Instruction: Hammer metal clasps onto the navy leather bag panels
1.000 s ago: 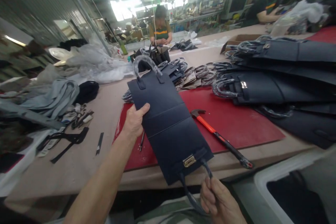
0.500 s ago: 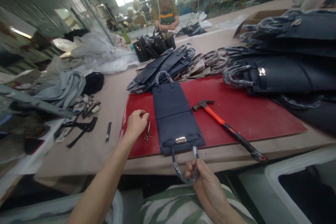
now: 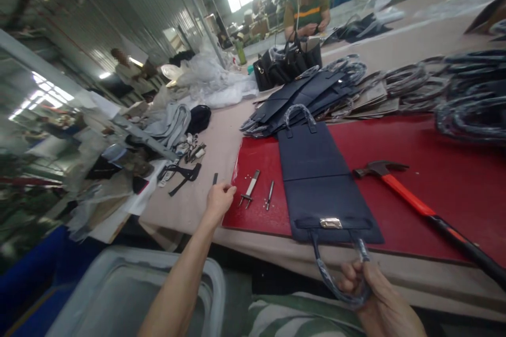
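Note:
A dark navy handbag panel (image 3: 322,168) lies flat on a red mat (image 3: 261,152), with a handle at each end and a metal clasp (image 3: 330,223) near me. My right hand (image 3: 367,279) grips the plastic-wrapped near handle (image 3: 330,279), which hangs past the table edge. My left hand (image 3: 220,201) is by the mat's left edge, its fingers curled together; whatever they may hold is hidden. Just beyond it a dark strip (image 3: 215,178) shows. Between that hand and the panel lie a two-pronged metal tool (image 3: 250,189) and a thin metal rod (image 3: 270,196).
A claw hammer (image 3: 411,197) with a red and black handle rests right of the panel. Stacked navy bag pieces (image 3: 304,95) and black bags (image 3: 288,66) stand behind. Black straps (image 3: 184,176) lie leftward; a grey bin (image 3: 134,274) is below. Another person (image 3: 306,10) works across the table.
The view has swung left. My left hand has shifted left off the mat, and the two-pronged tool now shows where it was not visible. My right hand keeps its grip on the handle.

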Motion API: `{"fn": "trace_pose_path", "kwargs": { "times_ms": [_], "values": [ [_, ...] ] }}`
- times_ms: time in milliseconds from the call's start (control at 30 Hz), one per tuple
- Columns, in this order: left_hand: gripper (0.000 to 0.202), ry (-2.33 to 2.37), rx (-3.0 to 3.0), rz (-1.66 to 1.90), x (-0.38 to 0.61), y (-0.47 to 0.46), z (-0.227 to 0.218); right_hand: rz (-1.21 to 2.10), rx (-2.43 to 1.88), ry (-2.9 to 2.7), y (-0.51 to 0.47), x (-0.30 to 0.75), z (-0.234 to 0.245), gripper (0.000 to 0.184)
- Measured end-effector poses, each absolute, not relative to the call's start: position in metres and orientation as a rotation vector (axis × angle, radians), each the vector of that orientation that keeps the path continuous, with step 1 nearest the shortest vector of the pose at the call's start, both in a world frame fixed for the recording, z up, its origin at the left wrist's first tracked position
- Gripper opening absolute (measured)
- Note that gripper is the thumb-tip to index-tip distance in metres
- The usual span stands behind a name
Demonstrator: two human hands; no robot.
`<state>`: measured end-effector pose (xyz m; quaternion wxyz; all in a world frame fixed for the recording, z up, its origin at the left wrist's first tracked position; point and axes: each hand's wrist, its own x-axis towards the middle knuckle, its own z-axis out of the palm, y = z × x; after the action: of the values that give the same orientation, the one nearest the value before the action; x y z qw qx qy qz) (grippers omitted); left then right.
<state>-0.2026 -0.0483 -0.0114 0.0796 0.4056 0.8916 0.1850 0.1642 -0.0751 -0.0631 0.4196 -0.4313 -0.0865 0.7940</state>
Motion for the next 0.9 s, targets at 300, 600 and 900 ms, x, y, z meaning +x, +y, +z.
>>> {"fn": "trace_pose_path", "kwargs": {
  "times_ms": [300, 600, 900],
  "values": [
    [0.02, 2.556, 1.298, 0.514, -0.181, -0.034, -0.007, 2.028, -1.099, -0.225, -0.071, 0.169, -0.072, 0.037],
    [0.019, 2.543, 1.345, 0.332, -0.167, -0.018, -0.009, 1.996, -1.095, -0.239, -0.074, 0.166, -0.07, 0.039],
    [0.022, 2.285, 1.128, 0.553, -0.173, -0.011, -0.004, 1.988, -1.05, -0.223, -0.076, 0.164, -0.067, 0.039]
  ]
}}
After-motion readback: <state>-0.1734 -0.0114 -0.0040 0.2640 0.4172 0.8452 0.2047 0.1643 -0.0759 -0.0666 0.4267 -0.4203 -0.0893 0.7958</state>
